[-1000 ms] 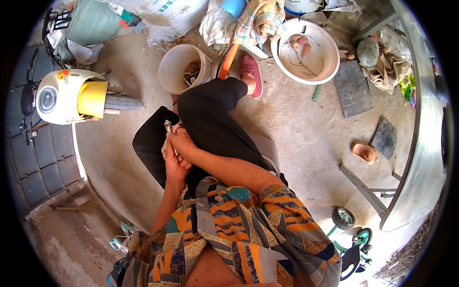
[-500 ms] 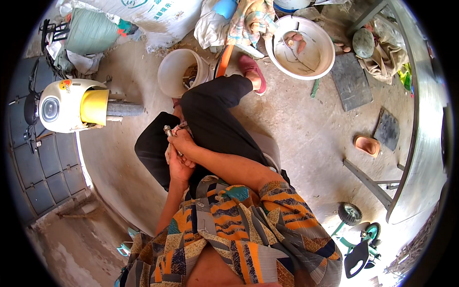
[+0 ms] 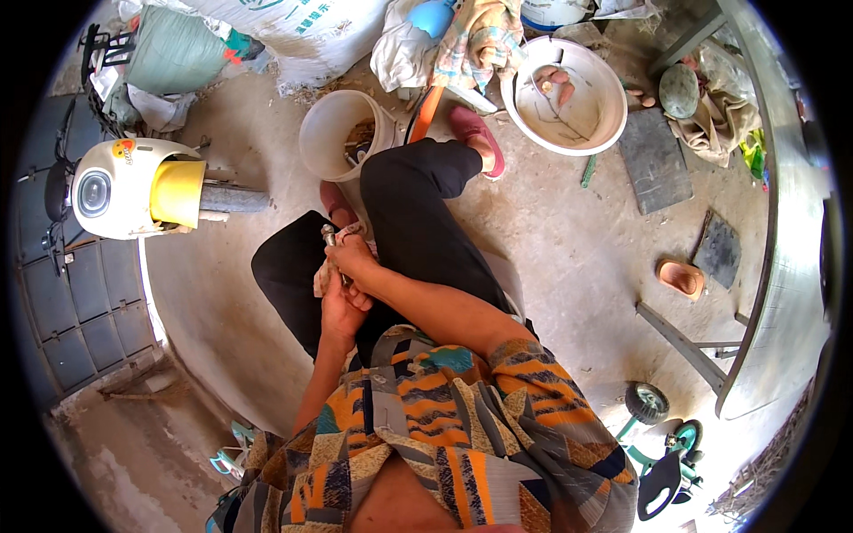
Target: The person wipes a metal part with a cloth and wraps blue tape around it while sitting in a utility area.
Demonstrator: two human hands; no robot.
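Hands [image 3: 342,280] together over lap, fingers pinching small metal piece [image 3: 328,234], white bucket [image 3: 345,133] just ahead, scooter [image 3: 124,188] left

White sack [image 3: 293,31]: large woven bag lying on the floor at the far edge, white with green printing on its side.
Green sack [image 3: 173,58]: bulging grey-green bag, far left corner of the floor, just left of the white sack.

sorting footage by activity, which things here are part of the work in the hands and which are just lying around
In hand:
left hand
right hand
small metal part
rag

Lying about:
white bucket
white basin
scooter
orange sandal
tricycle
sacks
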